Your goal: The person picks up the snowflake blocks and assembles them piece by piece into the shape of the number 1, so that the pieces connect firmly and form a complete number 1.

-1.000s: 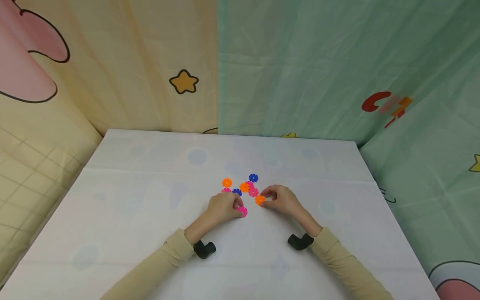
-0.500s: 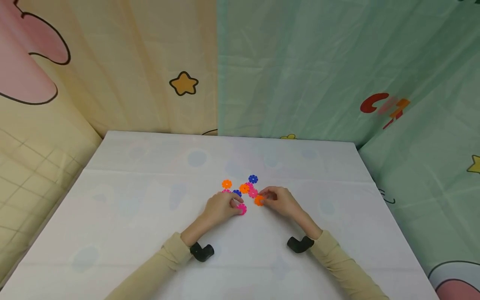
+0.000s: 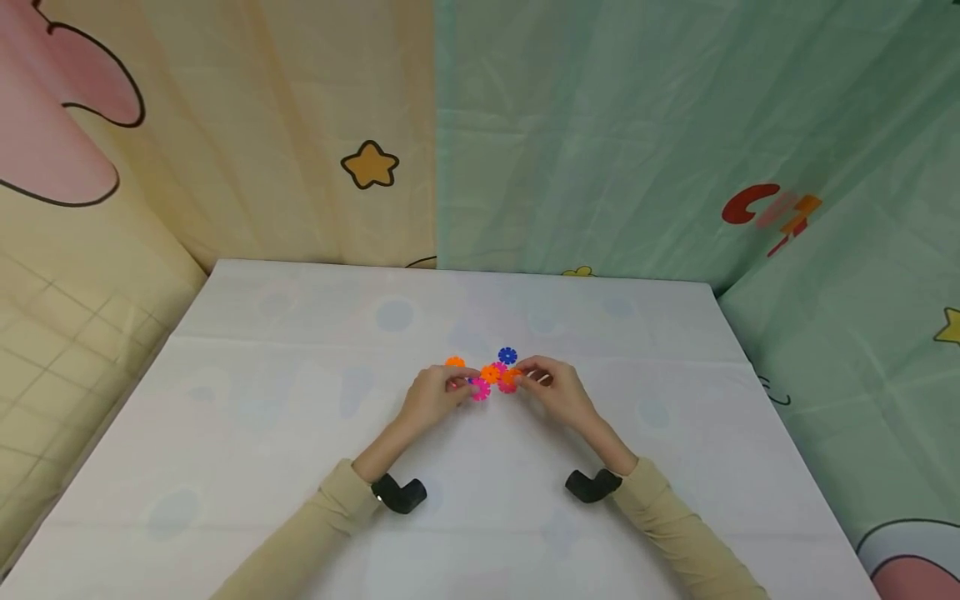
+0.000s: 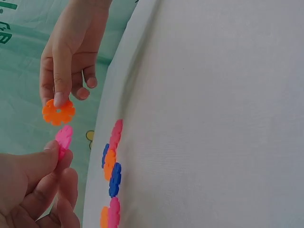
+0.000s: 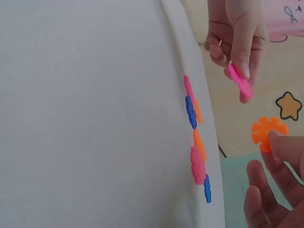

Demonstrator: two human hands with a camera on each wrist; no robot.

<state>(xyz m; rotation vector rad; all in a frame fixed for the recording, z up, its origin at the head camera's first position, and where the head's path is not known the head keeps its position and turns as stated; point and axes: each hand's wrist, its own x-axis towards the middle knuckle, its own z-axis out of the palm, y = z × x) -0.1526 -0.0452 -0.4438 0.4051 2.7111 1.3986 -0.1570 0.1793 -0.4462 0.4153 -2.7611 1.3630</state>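
My left hand point(image 3: 431, 396) pinches a pink notched plastic snowflake disc point(image 4: 64, 137) between thumb and forefinger. An orange snowflake disc point(image 5: 261, 132) is pinched the same way by my right hand point(image 3: 561, 392). In both wrist views the two discs are raised above the table and face each other across a small gap, the pink one turned nearly edge-on. Behind them on the table lie more discs: a blue disc point(image 3: 507, 356) at the back, an orange disc point(image 3: 491, 374) in the middle, and another orange disc point(image 3: 454, 362) partly hidden by my left hand.
A white cloth with pale spots covers the table point(image 3: 300, 483). Patterned curtains point(image 3: 570, 150) hang behind and beside it. Each wrist carries a black camera mount point(image 3: 401, 493), below the rolled beige sleeves. In the left wrist view another blue disc point(image 4: 115, 180) shows in the cluster.
Both hands have lifted and moved away from the person, toward the cluster, carrying their discs. The pink and orange discs now overlap the loose discs in the head view.
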